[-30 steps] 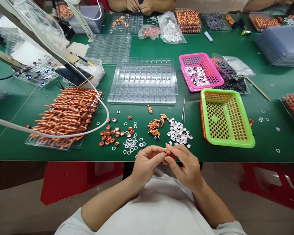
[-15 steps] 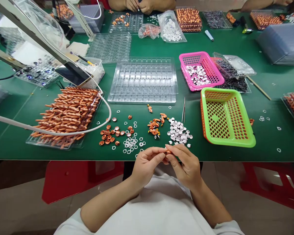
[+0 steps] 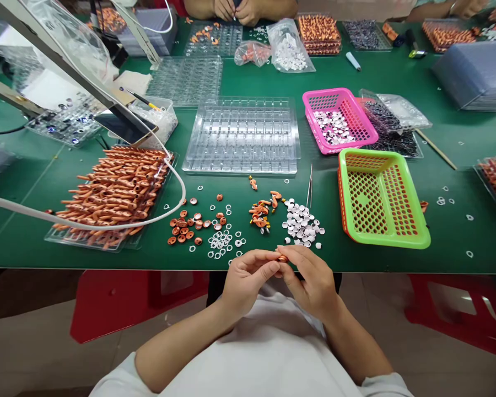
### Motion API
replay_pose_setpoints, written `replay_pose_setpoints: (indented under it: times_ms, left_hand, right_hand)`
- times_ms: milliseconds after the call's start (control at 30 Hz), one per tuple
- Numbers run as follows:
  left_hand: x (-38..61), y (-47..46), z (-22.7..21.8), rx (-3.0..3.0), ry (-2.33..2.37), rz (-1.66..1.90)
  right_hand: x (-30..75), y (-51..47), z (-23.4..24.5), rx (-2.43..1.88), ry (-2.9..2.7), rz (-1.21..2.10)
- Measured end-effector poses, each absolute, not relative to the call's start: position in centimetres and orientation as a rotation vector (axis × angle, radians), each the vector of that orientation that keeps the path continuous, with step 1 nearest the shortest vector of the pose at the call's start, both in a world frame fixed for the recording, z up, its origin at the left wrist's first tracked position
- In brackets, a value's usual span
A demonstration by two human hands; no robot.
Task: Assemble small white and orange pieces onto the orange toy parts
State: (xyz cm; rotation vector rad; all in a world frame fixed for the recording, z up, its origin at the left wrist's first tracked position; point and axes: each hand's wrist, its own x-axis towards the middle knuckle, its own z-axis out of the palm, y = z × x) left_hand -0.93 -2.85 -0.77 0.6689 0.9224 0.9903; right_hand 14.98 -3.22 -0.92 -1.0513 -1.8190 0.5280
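Note:
Between the fingertips of both hands sits a small orange-brown part (image 3: 282, 258), mostly covered by the fingers. My left hand (image 3: 250, 281) pinches it from the left, and my right hand (image 3: 312, 278) grips it from the right, close to the table's front edge. Just beyond the hands lie a pile of white round caps (image 3: 302, 221) and a few orange figure-like pieces (image 3: 260, 212) with yellow bits. To the left are white rings (image 3: 221, 241) and round copper-coloured cups (image 3: 182, 226). Tweezers (image 3: 310, 186) lie behind the caps.
A green basket (image 3: 424, 234) stands to the right, with a pink basket (image 3: 324, 146) of white pieces behind it. Clear plastic trays (image 3: 242, 135) lie mid-table. Left are stacked orange parts (image 3: 111, 193) under a white cable (image 3: 165, 216). Co-workers' hands (image 3: 237, 10) show across the table.
My right fingers have shifted slightly around the small part, leaving a little more of it showing. My left hand stays nearly still. A co-worker's hands at the far right have come further into view.

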Motion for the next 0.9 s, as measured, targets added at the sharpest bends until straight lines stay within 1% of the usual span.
replay_pose_setpoints:
  times_ms: [300, 500, 700, 900]
  left_hand:
    - [-0.7, -2.7, -0.2, 0.666, 0.957, 0.956]
    - [-1.3, -1.9, 0.4, 0.726, 1.001, 0.905]
    - [-1.3, -1.7, 0.4, 0.794, 0.984, 0.899]
    - [-1.3, -1.7, 0.7, 0.805, 1.065, 0.790]
  right_hand:
    - [15.2, -3.1, -1.1, -1.021, -1.803, 0.519]
    - [16.3, -3.0, -0.8, -1.085, -1.874, 0.586]
    - [16.3, -3.2, -0.5, -1.010, -1.871, 0.631]
    - [16.0, -3.4, -1.1, -1.006, -1.885, 0.515]
